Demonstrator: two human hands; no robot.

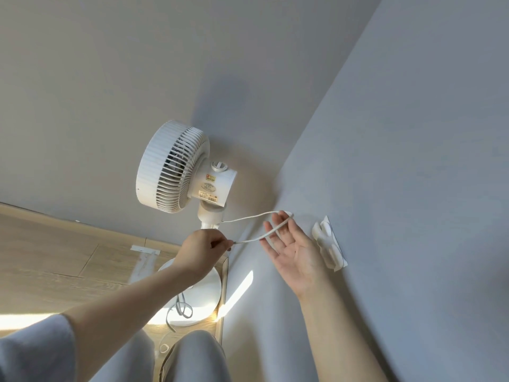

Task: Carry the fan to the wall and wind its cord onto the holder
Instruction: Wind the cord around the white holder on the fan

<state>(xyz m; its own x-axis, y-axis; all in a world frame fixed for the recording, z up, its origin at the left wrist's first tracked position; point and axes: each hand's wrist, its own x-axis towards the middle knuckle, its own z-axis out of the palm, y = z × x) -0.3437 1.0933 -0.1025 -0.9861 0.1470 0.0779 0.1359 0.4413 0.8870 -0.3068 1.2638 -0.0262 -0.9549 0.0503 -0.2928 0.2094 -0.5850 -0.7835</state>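
A white fan (pixel 176 168) stands upright in the corner of the room, its round base (pixel 203 296) on the wooden floor. Its white cord (pixel 249 217) leaves the neck, loops over the fingertips of my right hand (pixel 292 248), and runs back to my left hand (pixel 202 248), which pinches it. My right hand is flat with fingers spread, palm towards me, the loop hanging on it. A white cord holder (pixel 329 244) is stuck on the grey wall just right of my right hand. More cord (pixel 180 308) lies coiled on the base.
Two grey walls (pixel 413 133) meet behind the fan. A wooden skirting board (pixel 82 224) runs along the left wall. A strip of white tape (pixel 144 260) lies on the floor. My knees in grey trousers (pixel 192 357) are below.
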